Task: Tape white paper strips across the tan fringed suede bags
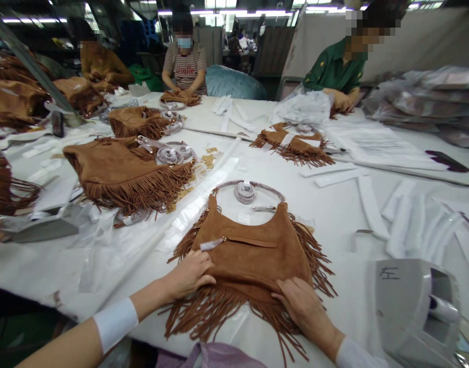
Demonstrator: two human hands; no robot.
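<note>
A brown suede handbag [253,263] with long fringe lies flat in front of me, its zipper side up. My left hand [191,274] grips its lower left edge, thumb on the suede and fingers curled. At the lower right edge, my right hand [301,302] pinches the suede just above the fringe. The zipper pull [212,244] is wrapped in white film and points left. Beyond the bag's top, the wrapped handle [267,188] arches around a coiled strap [245,192]. Some fingertips of both hands are hidden against the bag.
More fringed bags [123,171] lie at left, and another [296,143] lies farther back. A grey tape dispenser [405,306] stands at right, near white paper strips [372,207]. Plastic-wrapped bags [426,97] are piled at back right. Several co-workers [184,61] work across the table.
</note>
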